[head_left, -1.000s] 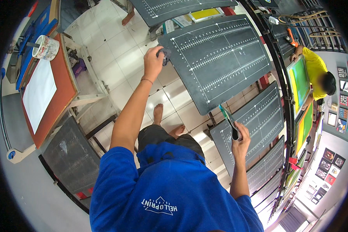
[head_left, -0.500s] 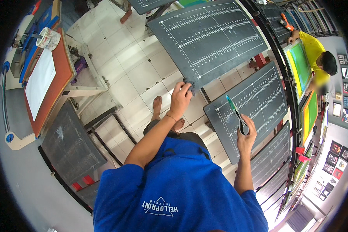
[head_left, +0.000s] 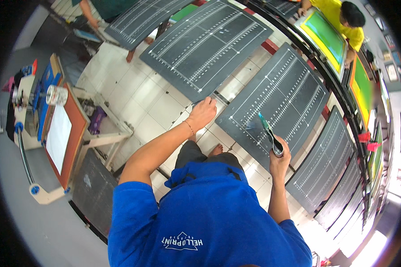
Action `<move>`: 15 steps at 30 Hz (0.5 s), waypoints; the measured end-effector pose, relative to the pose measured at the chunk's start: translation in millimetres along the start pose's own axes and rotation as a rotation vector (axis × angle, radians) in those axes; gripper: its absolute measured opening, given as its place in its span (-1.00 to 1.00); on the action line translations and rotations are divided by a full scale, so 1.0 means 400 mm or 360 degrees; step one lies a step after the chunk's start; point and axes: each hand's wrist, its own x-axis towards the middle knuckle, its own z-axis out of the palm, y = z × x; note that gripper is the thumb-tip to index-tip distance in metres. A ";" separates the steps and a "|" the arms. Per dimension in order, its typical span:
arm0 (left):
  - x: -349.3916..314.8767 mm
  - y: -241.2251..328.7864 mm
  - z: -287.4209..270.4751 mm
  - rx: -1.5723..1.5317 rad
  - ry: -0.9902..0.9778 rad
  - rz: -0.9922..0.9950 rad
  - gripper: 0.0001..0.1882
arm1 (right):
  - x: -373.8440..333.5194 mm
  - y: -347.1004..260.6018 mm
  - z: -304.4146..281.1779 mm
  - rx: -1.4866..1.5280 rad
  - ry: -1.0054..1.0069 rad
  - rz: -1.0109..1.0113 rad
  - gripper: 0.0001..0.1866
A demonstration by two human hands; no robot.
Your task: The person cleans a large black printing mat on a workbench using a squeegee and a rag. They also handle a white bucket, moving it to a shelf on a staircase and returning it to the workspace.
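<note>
The dark grey printing board with white ruled lines point(head_left: 272, 111), just right of centre, could be smeared if the brush wanders or the person leans over it. The left hand point(head_left: 202, 113) curls at the near edge of the farther, similar board point(head_left: 205, 44). The right hand point(head_left: 278, 158) is closed round a green-handled brush point(head_left: 268, 131) over the nearer board.

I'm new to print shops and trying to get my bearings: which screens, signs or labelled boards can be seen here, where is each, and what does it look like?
Dark printing boards: a curving row ahead, rectangular, grey-black with white ruled markings.
Green screen: top right, under a person in yellow, bright green in a yellow frame.
Wood-framed screen: left, on a stand, orange-brown frame with a white panel.
Wall pictures: far right, small rectangles, too blurred to describe.
</note>
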 end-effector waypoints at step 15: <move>0.710 -0.164 0.089 -0.0149 0.0173 0.0593 -0.91 | 0.071 -0.085 0.058 -0.0161 0.0555 0.0485 -0.43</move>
